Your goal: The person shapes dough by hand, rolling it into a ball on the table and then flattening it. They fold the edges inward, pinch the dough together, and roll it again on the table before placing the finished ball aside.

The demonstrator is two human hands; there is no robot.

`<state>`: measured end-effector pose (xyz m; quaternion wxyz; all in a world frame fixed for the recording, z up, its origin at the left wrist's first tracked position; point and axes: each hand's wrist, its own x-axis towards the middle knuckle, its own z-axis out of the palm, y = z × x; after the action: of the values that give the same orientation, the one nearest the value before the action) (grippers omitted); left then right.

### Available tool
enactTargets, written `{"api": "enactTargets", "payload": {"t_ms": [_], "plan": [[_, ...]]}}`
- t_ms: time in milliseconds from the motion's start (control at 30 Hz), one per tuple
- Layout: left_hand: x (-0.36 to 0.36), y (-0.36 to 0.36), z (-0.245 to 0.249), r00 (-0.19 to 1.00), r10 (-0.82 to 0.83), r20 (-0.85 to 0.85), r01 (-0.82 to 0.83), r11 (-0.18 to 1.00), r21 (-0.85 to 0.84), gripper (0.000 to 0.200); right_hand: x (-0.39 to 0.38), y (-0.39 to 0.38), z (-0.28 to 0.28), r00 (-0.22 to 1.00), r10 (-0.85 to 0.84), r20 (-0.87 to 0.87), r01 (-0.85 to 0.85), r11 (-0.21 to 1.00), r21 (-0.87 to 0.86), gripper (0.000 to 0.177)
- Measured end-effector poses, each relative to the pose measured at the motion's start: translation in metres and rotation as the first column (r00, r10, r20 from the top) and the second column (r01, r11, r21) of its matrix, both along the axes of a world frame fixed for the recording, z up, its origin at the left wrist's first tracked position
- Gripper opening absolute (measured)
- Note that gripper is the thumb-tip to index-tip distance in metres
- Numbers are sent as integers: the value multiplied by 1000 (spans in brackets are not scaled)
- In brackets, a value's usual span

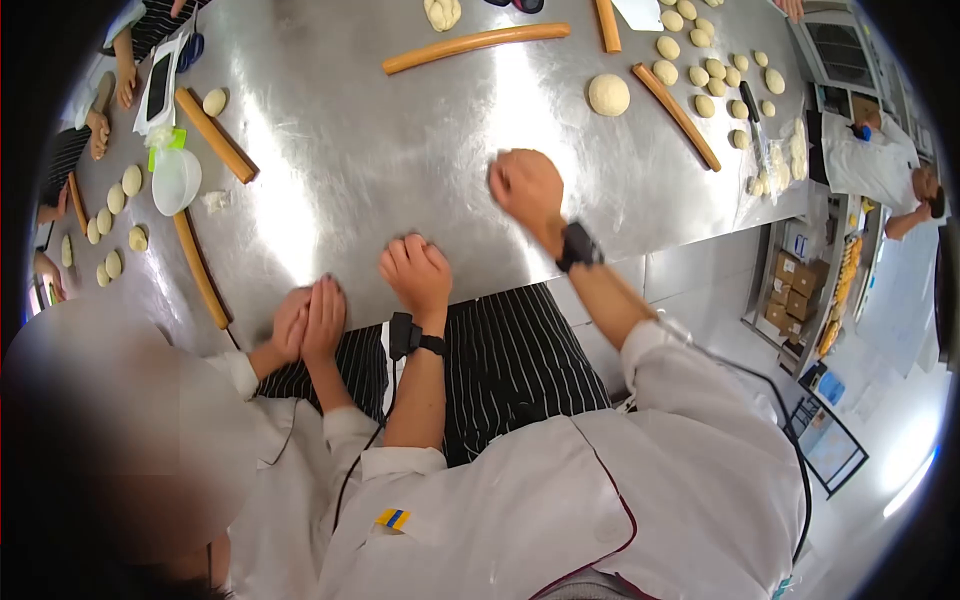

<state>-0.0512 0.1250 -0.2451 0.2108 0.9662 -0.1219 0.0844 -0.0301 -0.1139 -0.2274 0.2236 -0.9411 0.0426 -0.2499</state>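
My left hand (pixel 416 275) rests near the front edge of the steel table (pixel 400 150), its fingers curled under; whatever is beneath them, if anything, is hidden. Farther forward and to the right, my right hand (pixel 527 195) is closed in a fist, slightly blurred, and its inside cannot be seen. A large round dough ball (pixel 609 95) lies beyond my right hand. Beside it slants a wooden rolling pin (pixel 676 117). Another long rolling pin (pixel 476 48) lies across the far part of the table. Both wrists wear black straps with a device.
Close on my left, a co-worker's hands (pixel 312 318) rest together at the table edge. Small dough balls (pixel 704 106) and a knife (pixel 750 102) lie at right. At left are a white bowl (pixel 177 182), rolling pins (pixel 215 135) and more people's hands. A person (pixel 870 155) stands at far right.
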Motion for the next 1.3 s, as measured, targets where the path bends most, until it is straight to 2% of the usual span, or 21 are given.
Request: {"api": "enactTargets", "payload": {"t_ms": [67,133,167,200,300,400,467,500,533,667,733,800,833,867,933,967,1000,1067,1100,1200,1300], "plan": [[-1,-3,0,1000,5,23,-5,1000,-7,3,33,-28,9,981,-176,84,174,984,30,10],[0,-1,3,1000,8,-25,-9,999,-40,6,-4,-34,16,977,-204,65,203,979,27,10],[-1,2,4,1000,4,-18,-5,999,-35,6,-27,-22,11,958,-285,26,279,950,139,10],[-3,2,2,1000,6,-18,-6,1000,-23,6,-46,-3,9,945,-328,3,326,941,90,12],[2,-5,2,1000,24,-15,-24,1000,-20,5,-24,17,-9,990,-135,38,137,989,-48,8],[3,-6,-1,999,33,-5,-33,999,-30,5,45,-26,-1,990,54,132,-50,998,-34,8],[-3,-1,3,1000,24,1,-24,1000,-19,4,6,-36,-4,988,-135,75,143,982,-119,7],[-1,-2,2,1000,23,-2,-23,1000,-11,3,-14,-25,11,979,-185,83,178,980,87,8],[1,-2,2,1000,25,-8,-25,1000,-4,3,-33,-4,10,953,-292,80,276,946,169,11],[3,-4,7,999,32,11,-31,999,-40,2,12,12,-1,999,-4,50,5,1000,-20,11],[0,-2,4,1000,15,-10,-15,1000,-13,4,50,-20,8,999,32,-44,-31,999,20,8],[-4,-2,4,1000,17,-14,-17,1000,2,3,30,-42,11,981,-142,129,144,990,-3,8],[1,0,4,1000,14,-6,-14,1000,14,3,5,-42,9,978,-166,130,152,982,111,10],[4,2,4,1000,9,3,-9,1000,10,3,-22,-26,4,957,-284,54,274,951,140,14],[3,-3,3,1000,10,25,-9,999,-45,4,-33,7,-5,976,-180,119,170,981,89,15],[5,-7,2,1000,13,21,-12,998,-54,4,-15,17,2,986,-111,127,117,992,-38,13],[6,-5,4,1000,17,12,-17,999,-38,4,9,8,3,999,-2,54,7,996,-84,7],[-4,-3,3,1000,25,-18,-25,999,-20,5,51,-24,3,981,-35,-193,20,997,-75,4],[-5,-2,1,999,26,-28,-26,1000,-4,3,57,-38,4,980,-105,167,101,994,32,3],[-2,4,1,1000,6,-12,-6,1000,13,4,-18,-31,6,964,-263,35,261,964,53,6],[10,-4,1,1000,20,15,-20,1000,-18,3,-24,4,-6,985,-153,82,161,982,-103,13]]}}
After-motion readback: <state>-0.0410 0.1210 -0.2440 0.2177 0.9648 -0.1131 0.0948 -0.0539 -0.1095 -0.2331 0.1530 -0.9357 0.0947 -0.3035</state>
